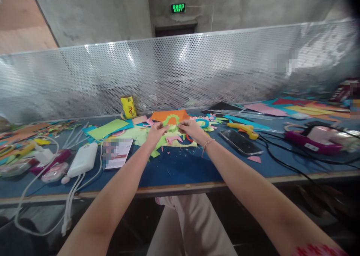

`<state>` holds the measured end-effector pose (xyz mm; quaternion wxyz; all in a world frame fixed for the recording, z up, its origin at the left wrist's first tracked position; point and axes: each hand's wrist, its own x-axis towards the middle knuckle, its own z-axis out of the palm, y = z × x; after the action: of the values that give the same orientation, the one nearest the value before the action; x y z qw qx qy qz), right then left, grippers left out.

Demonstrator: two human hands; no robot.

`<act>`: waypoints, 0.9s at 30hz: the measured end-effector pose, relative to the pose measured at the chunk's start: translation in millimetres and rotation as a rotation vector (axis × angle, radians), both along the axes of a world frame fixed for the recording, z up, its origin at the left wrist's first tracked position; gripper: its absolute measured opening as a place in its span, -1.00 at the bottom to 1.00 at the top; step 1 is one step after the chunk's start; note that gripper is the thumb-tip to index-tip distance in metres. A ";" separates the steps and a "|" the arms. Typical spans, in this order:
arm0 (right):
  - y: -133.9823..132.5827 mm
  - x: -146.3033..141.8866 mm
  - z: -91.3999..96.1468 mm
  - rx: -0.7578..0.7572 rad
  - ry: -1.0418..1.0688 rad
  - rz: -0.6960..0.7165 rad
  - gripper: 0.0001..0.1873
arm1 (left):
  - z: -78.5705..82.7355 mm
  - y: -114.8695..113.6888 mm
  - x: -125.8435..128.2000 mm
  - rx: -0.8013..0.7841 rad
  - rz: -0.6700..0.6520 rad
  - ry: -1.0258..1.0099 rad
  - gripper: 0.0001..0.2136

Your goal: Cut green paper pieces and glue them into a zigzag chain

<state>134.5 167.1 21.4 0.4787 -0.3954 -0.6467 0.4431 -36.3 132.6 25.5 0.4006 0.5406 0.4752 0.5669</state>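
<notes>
Between both hands, a green paper ring with a frilled edge is held up just above the table. My left hand pinches its lower left side, fingers closed. On the other side, my right hand grips the ring's right edge between thumb and fingers. Beneath the hands lie pale green paper sheets and scraps, along with a pink paper piece. An orange sheet is behind the ring. Red scissor handles seem to show partly under my right hand, though I cannot make them out clearly.
A yellow packet stands by the perforated metal screen. A lit phone and white power bank with cables lie left. A dark phone, yellow glue gun and black cables lie right, with a purple power strip.
</notes>
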 end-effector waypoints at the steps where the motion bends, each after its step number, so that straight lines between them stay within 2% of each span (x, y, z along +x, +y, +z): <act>1: -0.2 0.1 -0.1 -0.002 0.003 0.007 -0.83 | -0.4 1.0 -0.7 0.038 0.034 0.019 -0.73; 4: -4.3 -0.3 1.2 -0.003 0.000 0.046 -0.82 | 0.3 1.2 -0.7 0.126 0.069 0.010 -0.69; 9: -9.0 -0.9 3.5 -0.011 0.013 0.108 -0.77 | 2.2 -0.5 0.8 0.190 0.029 0.002 -0.74; 18: -3.0 0.9 0.5 -0.031 0.039 0.092 -0.74 | 2.5 -0.6 -1.3 0.170 0.025 0.072 -0.82; 20: -6.2 0.7 2.6 0.014 0.012 0.065 -0.74 | 2.6 -0.6 -1.0 0.148 0.037 0.072 -0.81; 23: -10.7 -0.6 5.6 0.162 -0.042 0.012 -0.70 | 2.4 -0.5 -0.2 0.135 0.018 0.099 -0.80; 27: -10.0 -3.1 4.9 0.281 -0.083 0.012 -0.72 | 1.7 -1.0 1.0 0.101 -0.029 0.138 -0.76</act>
<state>131.4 157.1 26.2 0.4996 -0.3384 -0.7240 0.3342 -35.3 131.6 27.2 0.3473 0.6046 0.4648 0.5457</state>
